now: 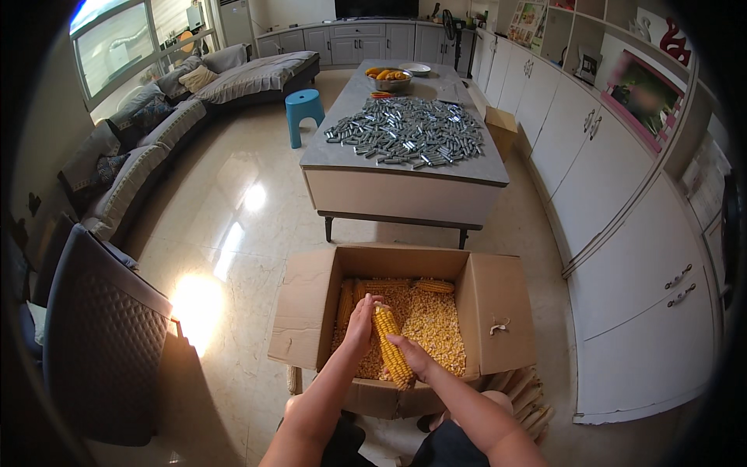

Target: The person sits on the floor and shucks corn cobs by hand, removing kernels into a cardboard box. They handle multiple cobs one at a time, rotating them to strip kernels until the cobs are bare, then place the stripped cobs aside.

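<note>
A dried corn cob (393, 350), still full of yellow kernels, is held over an open cardboard box (303, 300). My left hand (362, 321) is closed about its upper end, its fingers pointing away from me. Lower down, my right hand (412, 356) grips the cob's side, near the end closest to me. Loose corn kernels (440, 331) cover the box's bottom. More cobs lie inside along the far and left walls, among them a cob (434, 286) in the far right corner. The palms and some fingertips are hidden.
Several bare cobs (520, 393) lie on the floor right of the box. Beyond it stands a table (405, 183) bearing many small metal cylinders (420, 128) and a metal bowl of corn (388, 78). A blue stool (302, 113), grey chair (109, 335) and white cabinets (638, 350) stand around.
</note>
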A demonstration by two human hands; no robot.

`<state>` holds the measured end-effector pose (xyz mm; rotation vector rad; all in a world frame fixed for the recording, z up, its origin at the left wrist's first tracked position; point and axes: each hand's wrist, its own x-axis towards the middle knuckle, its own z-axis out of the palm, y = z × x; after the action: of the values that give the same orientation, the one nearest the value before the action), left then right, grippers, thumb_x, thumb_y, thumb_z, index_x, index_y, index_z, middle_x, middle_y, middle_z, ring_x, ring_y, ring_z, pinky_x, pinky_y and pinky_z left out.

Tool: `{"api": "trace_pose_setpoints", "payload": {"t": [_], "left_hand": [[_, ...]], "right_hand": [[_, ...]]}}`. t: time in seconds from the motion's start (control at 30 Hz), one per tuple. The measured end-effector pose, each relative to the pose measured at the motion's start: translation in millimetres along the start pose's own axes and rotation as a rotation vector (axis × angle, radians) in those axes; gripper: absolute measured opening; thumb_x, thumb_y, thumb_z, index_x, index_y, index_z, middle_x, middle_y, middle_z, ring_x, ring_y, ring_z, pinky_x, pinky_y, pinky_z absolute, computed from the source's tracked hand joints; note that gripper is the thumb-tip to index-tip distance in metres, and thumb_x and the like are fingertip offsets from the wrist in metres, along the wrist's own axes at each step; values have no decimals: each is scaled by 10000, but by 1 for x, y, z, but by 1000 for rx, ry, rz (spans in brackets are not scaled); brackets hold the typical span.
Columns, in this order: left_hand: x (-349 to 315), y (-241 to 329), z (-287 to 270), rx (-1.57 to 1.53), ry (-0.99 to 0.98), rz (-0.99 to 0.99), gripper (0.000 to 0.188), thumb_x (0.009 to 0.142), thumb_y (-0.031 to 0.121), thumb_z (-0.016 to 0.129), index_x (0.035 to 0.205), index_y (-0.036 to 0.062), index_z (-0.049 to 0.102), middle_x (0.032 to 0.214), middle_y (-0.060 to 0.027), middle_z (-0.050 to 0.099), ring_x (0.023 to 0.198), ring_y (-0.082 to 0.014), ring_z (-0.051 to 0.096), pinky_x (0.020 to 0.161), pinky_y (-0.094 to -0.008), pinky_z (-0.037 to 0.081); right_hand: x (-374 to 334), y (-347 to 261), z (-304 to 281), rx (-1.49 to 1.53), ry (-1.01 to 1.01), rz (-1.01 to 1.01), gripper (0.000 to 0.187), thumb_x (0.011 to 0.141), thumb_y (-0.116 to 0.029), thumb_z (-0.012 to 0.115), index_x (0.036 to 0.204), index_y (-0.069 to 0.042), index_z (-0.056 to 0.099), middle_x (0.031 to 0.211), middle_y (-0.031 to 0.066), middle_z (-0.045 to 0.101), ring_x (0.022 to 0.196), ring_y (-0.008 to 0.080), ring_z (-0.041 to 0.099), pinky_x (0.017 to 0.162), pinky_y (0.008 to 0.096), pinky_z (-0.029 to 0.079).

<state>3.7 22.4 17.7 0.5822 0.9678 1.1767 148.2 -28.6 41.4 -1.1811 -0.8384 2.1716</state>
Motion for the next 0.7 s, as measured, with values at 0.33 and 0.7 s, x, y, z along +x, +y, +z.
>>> {"api": "trace_pose_setpoints", "payload": {"t": [0.33, 0.7], "left_hand": [[-21, -2, 23, -38, -134, -372, 387, 827, 457, 559, 1000, 121, 476, 811, -3, 547, 727, -101, 545, 617, -264, 469], [-31, 2, 32, 359, -106, 8, 354, 838, 316, 603, 1006, 37, 465, 802, -24, 536, 669, -103, 533, 575, -245, 449]], "right_hand": [[31, 13, -17, -73, 151, -374, 497, 916, -455, 342, 1135, -33, 490, 987, 49, 582, 854, 180, 580, 754, 300, 484], [16, -34, -25, -603, 601, -461, 612, 846, -587, 404, 1063, -31, 539, 931, 165, 611, 884, 266, 594, 746, 341, 455]]}}
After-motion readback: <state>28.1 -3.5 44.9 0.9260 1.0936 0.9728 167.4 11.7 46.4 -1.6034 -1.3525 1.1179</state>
